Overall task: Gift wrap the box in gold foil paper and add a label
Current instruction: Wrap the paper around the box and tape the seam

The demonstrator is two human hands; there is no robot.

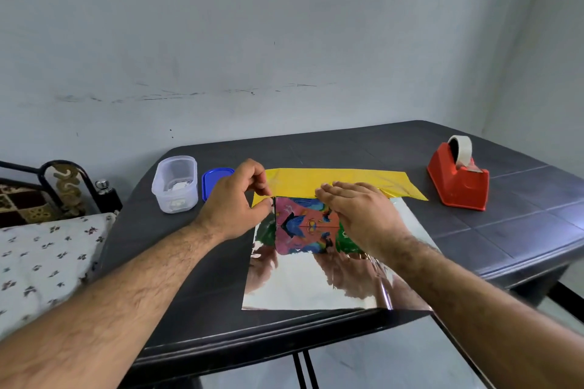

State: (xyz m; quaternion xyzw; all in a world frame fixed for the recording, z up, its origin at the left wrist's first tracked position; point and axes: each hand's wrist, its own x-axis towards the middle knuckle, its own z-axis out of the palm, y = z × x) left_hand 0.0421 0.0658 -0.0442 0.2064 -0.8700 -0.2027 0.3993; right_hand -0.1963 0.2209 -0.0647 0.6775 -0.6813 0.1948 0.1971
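Left hand (235, 199) pinches with curled fingers; right hand (360, 215) lies flat

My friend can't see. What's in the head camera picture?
A left hand pinches gold foil paper over a colourful box, the right hand flat on it. A red tape dispenser sits on the dark table.
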